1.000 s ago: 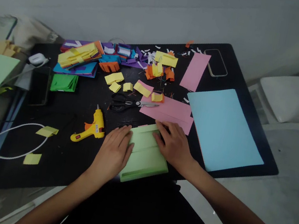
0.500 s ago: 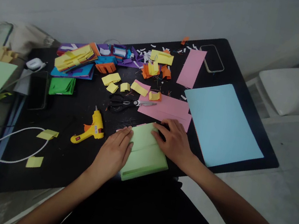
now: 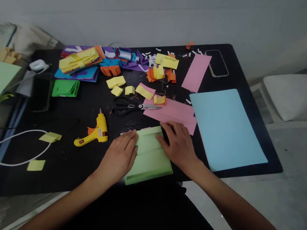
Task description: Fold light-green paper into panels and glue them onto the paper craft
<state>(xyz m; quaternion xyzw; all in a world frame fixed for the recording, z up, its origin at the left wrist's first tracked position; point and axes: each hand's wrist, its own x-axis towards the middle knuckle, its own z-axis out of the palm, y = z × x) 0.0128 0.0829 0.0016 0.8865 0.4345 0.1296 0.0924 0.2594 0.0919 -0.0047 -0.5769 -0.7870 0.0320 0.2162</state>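
Observation:
A light green folded paper (image 3: 151, 154) lies at the table's front edge, with creases running across it. My left hand (image 3: 119, 155) rests on its left edge, fingers close together and pointing up the table. At the upper right corner, my right hand (image 3: 178, 145) presses on the paper with thumb and index finger apart. Pink sheets (image 3: 171, 112) lie just beyond the green paper. Black-handled scissors (image 3: 134, 106) sit partly on the pink. To the left of my left hand is a yellow glue gun (image 3: 98, 131).
A large light blue sheet (image 3: 227, 132) covers the right side of the black table (image 3: 53, 176). Colored paper stacks (image 3: 80, 60), yellow and orange pieces and white scraps line the back. A phone (image 3: 216, 63) lies back right; a white cable (image 3: 10, 165) loops at left.
The near-top strip of the green paper now shows a raised fold line by my right fingers. Both hands stay in nearly the same place; the view has shifted slightly.

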